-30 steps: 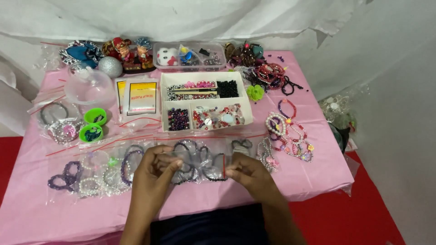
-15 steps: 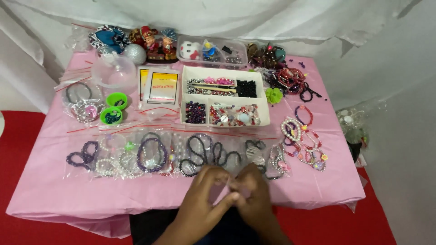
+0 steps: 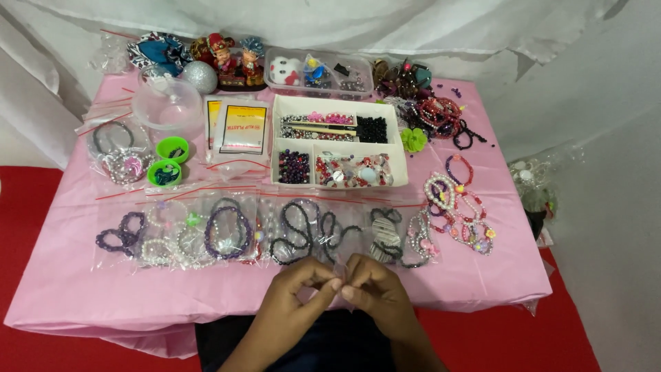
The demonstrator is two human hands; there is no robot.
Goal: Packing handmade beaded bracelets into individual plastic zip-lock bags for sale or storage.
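Note:
My left hand and my right hand meet at the near edge of the pink table. Their fingertips are pinched together on something too small to make out. Just beyond them lies a row of clear bags with bead bracelets, dark purple, white and black. Behind that stands a white divided tray of beads, holding purple, red, black and mixed beads.
Two green cups and a clear plastic bowl sit at the left. Two yellow-labelled packets lie next to the tray. Loose bracelets are spread at the right. Figurines and a clear box line the back.
My hands have pulled back from the bagged bracelets to the table's near edge and come together. The view has tilted, so the table sits higher in frame.

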